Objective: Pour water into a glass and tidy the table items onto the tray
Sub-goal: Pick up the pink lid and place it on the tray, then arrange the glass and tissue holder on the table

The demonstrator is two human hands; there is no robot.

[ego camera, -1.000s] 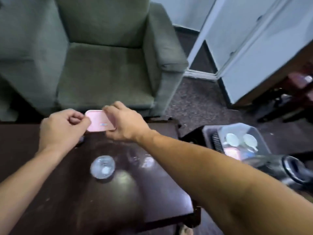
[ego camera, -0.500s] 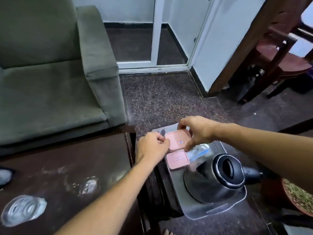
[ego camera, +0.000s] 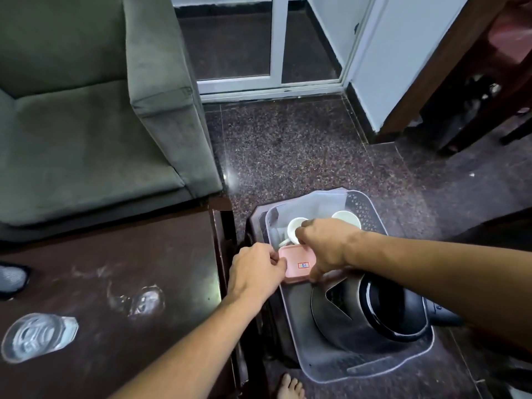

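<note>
dark speckled stone floor (ego camera: 302, 156) fills the middle of the room. a white door frame with glass (ego camera: 276, 38) stands at the far side, and a big green cloth armchair (ego camera: 86, 125) sits on the left. just in front of the chair is a dark brown wooden table (ego camera: 115, 269) with pale scuffs and a wet shiny patch (ego camera: 144, 300). a clear glass of water (ego camera: 37, 336) stands on the table, near its left end, well apart from the hands.

beside the table's right edge, a grey plastic tray (ego camera: 368, 367) rests on a low dark stand. a black round kettle (ego camera: 374, 312) sits in the near part of the tray. two white cups (ego camera: 347, 218) sit at the far end.

between the cups and the kettle is a flat pink plastic box (ego camera: 299, 263) with a small label on top. another pink edge shows just under it. the left hand (ego camera: 256, 272) pinches the box's left side with curled fingers. the right hand (ego camera: 328, 246) grips its right side, thumb down by the kettle. bare toes (ego camera: 290, 387) peek in at the bottom.
</note>
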